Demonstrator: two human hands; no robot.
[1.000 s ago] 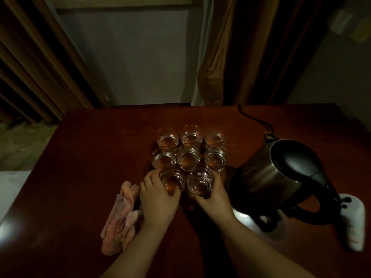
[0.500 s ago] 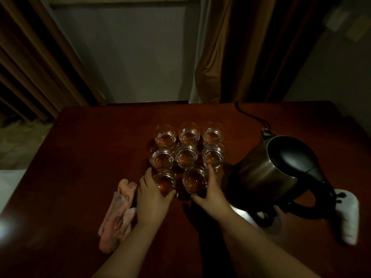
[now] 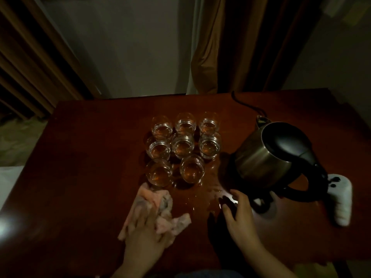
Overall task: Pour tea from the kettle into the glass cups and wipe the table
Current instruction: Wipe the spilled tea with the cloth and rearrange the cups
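Several small glass cups (image 3: 183, 146) holding amber tea stand grouped at the middle of the dark wooden table (image 3: 90, 157). A steel kettle (image 3: 265, 155) with a black lid and handle sits to their right. Spilled drops (image 3: 202, 194) glisten on the wood just in front of the cups. A crumpled pink cloth (image 3: 154, 209) lies at the front left of the cups. My left hand (image 3: 146, 243) rests on its near end, blurred, fingers on the fabric. My right hand (image 3: 239, 215) hovers with fingers spread and nothing in it, in front of the kettle.
A white controller-like object (image 3: 341, 203) lies at the right, beside the kettle handle. A black cord (image 3: 247, 105) runs from the kettle toward the back edge. Brown curtains (image 3: 230, 47) and a wall stand behind the table.
Both hands let go of the two front cups and pulled back toward me. My left hand dropped onto the pink cloth; my right hand moved right, toward the kettle's front.
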